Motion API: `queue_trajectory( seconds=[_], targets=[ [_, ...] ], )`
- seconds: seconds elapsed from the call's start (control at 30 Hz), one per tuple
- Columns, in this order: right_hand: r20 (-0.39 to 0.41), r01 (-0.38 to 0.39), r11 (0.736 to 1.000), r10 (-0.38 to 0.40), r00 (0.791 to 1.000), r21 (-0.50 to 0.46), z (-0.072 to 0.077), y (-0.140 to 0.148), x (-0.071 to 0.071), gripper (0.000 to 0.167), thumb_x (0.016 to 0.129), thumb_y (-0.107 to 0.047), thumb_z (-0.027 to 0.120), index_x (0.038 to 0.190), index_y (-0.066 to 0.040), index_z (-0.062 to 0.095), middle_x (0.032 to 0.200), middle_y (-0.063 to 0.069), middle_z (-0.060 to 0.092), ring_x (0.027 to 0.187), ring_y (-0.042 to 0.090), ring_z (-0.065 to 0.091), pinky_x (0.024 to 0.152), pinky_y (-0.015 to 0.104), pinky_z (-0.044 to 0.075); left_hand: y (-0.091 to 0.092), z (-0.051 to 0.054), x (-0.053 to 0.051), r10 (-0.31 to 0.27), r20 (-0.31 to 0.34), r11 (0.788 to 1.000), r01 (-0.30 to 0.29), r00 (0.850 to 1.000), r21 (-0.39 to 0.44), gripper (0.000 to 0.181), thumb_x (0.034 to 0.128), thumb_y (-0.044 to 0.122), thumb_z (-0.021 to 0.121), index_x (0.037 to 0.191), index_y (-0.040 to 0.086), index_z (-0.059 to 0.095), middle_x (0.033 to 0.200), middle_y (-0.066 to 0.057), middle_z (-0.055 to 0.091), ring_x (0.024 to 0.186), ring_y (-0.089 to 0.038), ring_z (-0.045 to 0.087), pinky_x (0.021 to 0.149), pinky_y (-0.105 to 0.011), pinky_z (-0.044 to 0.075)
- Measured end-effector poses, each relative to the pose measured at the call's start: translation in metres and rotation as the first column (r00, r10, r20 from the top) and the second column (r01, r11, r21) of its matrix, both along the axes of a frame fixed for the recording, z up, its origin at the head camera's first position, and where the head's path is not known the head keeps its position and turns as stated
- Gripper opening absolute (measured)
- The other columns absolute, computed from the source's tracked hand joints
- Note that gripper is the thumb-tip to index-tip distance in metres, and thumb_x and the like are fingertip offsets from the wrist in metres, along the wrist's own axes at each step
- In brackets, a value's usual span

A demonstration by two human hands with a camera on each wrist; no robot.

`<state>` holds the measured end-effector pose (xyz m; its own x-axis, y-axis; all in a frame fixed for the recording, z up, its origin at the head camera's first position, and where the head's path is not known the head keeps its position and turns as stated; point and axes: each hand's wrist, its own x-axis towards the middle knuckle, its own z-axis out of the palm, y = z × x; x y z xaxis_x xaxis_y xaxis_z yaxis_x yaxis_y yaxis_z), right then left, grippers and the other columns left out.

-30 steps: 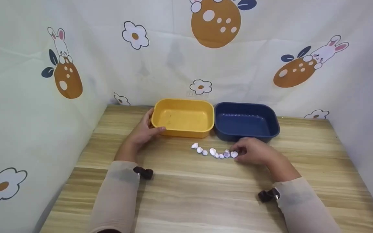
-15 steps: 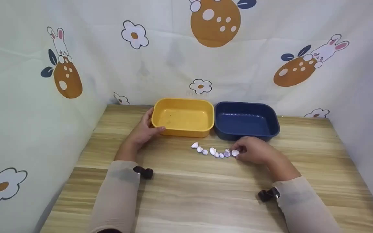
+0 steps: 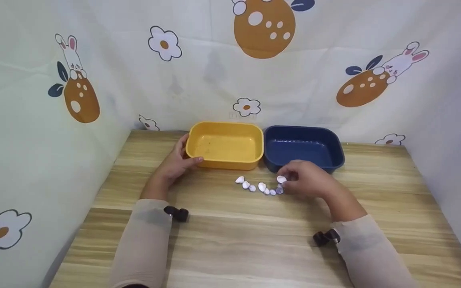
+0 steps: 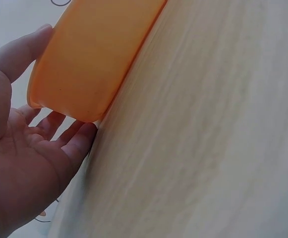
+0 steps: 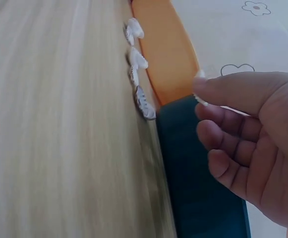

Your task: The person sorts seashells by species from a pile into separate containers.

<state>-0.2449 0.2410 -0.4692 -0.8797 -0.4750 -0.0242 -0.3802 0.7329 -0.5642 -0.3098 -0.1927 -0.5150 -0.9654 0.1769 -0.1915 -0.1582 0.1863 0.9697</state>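
My right hand (image 3: 310, 180) pinches a small white seashell (image 3: 281, 179) between thumb and fingers. In the right wrist view that shell is raised off the table, in front of the blue basin's near side. Several more shells (image 3: 262, 187) lie in a loose curved row on the wood, the nearest one a purplish shell (image 3: 279, 189) just below the held one. At the left, my left hand (image 3: 176, 162) holds the corner of the yellow basin (image 3: 230, 164). In the left wrist view its thumb (image 4: 27, 52) lies at the rim and the fingers curl against the basin's end wall.
The blue basin (image 3: 304, 146) stands right against the yellow one, both at the back of the wooden table (image 3: 230, 240). A patterned cloth (image 3: 206, 68) rises behind and at both sides. Small black devices (image 3: 180, 214) are strapped to both wrists.
My right hand has lifted its shell from the right end of the row, moving up and slightly left toward the blue basin. The left hand stays on the yellow basin.
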Motion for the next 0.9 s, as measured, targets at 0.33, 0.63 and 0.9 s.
queue_trajectory(
  seconds=[0.33,0.63,0.9],
  targets=[
    [0.031,0.045,0.996,-0.043,0.999,-0.079,0.018,-0.029,-0.017,0.026,0.090,-0.016,0.083,0.116,-0.020,0.079,0.102,0.001,0.072,0.098,0.020,0.064,0.089,0.038,0.054,0.001,0.003,0.001,0.003,0.011,1.000,-0.003,1.000,-0.001,0.116,0.0889,0.022,0.089,0.173,0.030,0.009,0.182,-0.002,0.016,0.166,-0.024,0.025,0.136,-0.043,0.024],
    [0.001,0.057,0.993,-0.057,0.998,-0.104,0.027,-0.062,-0.042,0.030,0.093,-0.022,0.082,0.121,-0.014,0.078,0.107,0.006,0.072,0.098,0.022,0.064,0.088,0.036,0.054,0.001,0.001,0.000,-0.011,0.028,0.998,0.009,1.000,0.064,0.113,0.0915,0.015,0.085,0.173,0.030,0.008,0.179,-0.006,0.025,0.157,-0.025,0.041,0.124,-0.041,0.045],
    [0.019,0.082,0.992,-0.081,0.997,-0.091,0.028,-0.092,-0.065,0.032,0.094,-0.026,0.079,0.124,-0.015,0.078,0.110,0.005,0.074,0.096,0.022,0.065,0.088,0.039,0.055,0.001,0.001,0.000,-0.010,0.035,0.999,0.008,0.999,0.051,0.114,0.0913,0.017,0.086,0.173,0.032,0.007,0.181,-0.004,0.019,0.161,-0.025,0.035,0.127,-0.043,0.042]
  ],
)
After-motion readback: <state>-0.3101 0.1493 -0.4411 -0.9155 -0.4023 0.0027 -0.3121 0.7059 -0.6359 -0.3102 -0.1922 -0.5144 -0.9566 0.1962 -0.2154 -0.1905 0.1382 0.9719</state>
